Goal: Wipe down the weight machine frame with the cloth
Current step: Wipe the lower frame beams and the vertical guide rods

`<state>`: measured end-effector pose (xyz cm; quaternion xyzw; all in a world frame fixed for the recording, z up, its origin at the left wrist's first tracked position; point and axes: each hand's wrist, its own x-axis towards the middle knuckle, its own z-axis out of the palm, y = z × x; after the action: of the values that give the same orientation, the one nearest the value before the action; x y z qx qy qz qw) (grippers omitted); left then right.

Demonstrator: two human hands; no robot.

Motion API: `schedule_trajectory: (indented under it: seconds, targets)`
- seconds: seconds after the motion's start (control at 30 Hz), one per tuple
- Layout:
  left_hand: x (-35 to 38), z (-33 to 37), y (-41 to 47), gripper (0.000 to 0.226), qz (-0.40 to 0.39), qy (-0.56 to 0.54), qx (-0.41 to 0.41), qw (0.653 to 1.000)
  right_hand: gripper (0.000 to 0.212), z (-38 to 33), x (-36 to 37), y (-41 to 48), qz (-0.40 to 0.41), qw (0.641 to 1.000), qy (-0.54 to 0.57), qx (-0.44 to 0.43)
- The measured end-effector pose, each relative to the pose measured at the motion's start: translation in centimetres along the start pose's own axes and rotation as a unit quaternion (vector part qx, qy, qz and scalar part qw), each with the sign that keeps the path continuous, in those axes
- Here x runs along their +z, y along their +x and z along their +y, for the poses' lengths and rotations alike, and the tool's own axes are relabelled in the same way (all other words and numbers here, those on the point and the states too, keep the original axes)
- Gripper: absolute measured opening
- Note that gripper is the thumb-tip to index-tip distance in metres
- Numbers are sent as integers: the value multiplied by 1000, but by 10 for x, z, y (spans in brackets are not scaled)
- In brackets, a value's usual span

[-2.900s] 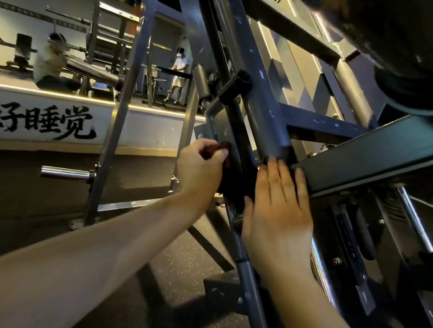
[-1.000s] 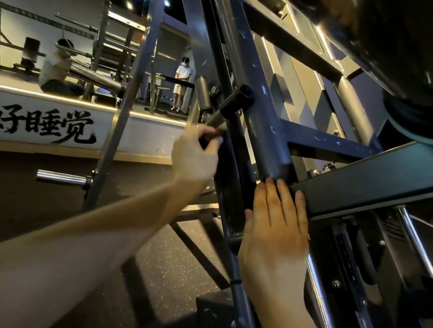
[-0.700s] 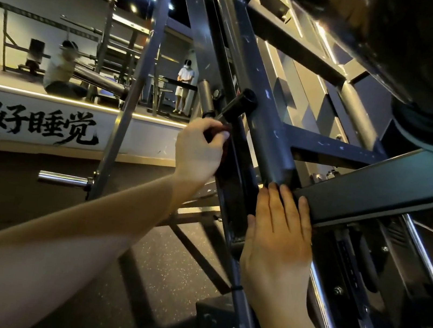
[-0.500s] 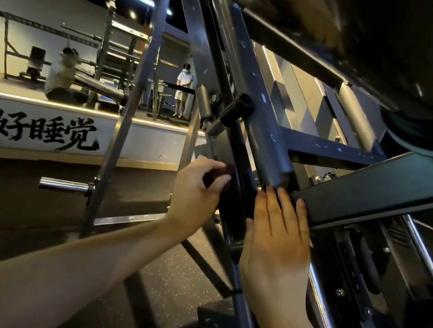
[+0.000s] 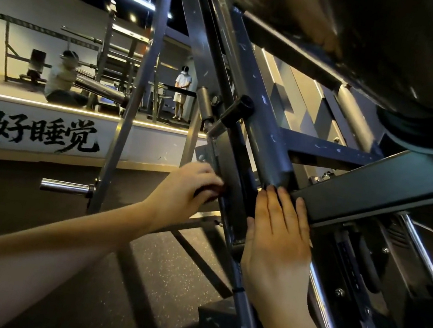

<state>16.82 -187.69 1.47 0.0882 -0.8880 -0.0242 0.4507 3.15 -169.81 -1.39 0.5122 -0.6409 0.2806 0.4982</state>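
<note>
Weight machine frame (image 5: pixel 264 143): slanted grey-painted steel beams, chipped, with chrome rods and a flat black crossbar. Low white wall (image 5: pixel 141 149): black brush lettering, "好睡觉" legible. Right hand (image 5: pixel 277 238): grip apart, fingers straight, flat on the frame, unmoved. Left hand (image 5: pixel 186 184): grip clamped on the cloth, lower on the slanted plate than moments earlier. Cloth (image 5: pixel 209 191): dark, bunched, pressed against the plate's left edge.

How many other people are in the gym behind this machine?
2: a seated person at far left, and a standing person in white nearer the middle. The machine frame may hide more.
</note>
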Motion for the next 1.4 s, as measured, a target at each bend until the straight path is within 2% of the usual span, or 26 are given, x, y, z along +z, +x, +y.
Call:
schedule_trajectory:
  seconds: [0.07, 0.13, 0.2, 0.23, 0.47, 0.67, 0.77, 0.9, 1.07, 1.17, 1.2, 1.27, 1.33, 1.37, 1.4]
  targets:
    - [-2, -2, -13, 23, -6, 26, -9, 1000, 42, 0, 0, 0, 0, 1000, 1, 0]
    - [-8, -2, -13, 26, 51, -34, -120, 991, 42, 1, 0, 0, -3, 1000, 3, 0]
    - [-16, -7, -5, 28, 108, -103, -236, 960, 42, 0, 0, 0, 0, 1000, 0, -2]
    - [-19, -11, 0, 28, 122, -104, -259, 952, 42, 0, 0, 0, 2, 1000, -2, -2]
    - [-8, -15, 26, 23, 91, -47, -211, 972, 44, 0, 0, -1, -10, 1000, 1, 5]
    - [-16, -23, 54, 20, 168, -59, -288, 941, 42, 1, 1, -2, -4, 1000, 3, 4]
    - [-15, -11, 36, 18, 113, -102, -256, 955, 42, 0, 1, -2, -1, 1000, 4, 4]
    - [-12, -10, 22, 18, 57, -39, -193, 979, 42, 0, 2, -2, 0, 1000, 1, 4]
    - [-12, -21, 48, 18, 126, -32, -246, 960, 42, 0, 2, -2, 0, 1000, -3, 7]
    - [-3, -12, 32, 20, 122, -44, -222, 967, 42, -2, 1, -2, 6, 1000, 2, 8]
    - [-4, -10, 25, 20, 100, -40, -197, 974, 42, -2, 1, -1, 6, 1000, 3, 9]
    - [-10, -8, 12, 21, -25, 31, -150, 988, 42, -1, 0, -1, 3, 1000, 1, 6]
    - [-15, -10, -3, 22, -142, 131, -131, 972, 42, 0, 0, -1, 5, 1000, 0, 3]
    - [-17, -13, -11, 23, -136, 131, -159, 969, 42, -1, -1, -1, 6, 1000, 2, 3]
    - [-20, -14, -14, 23, -94, 93, -209, 969, 42, -2, 0, -1, 7, 1000, 3, 4]
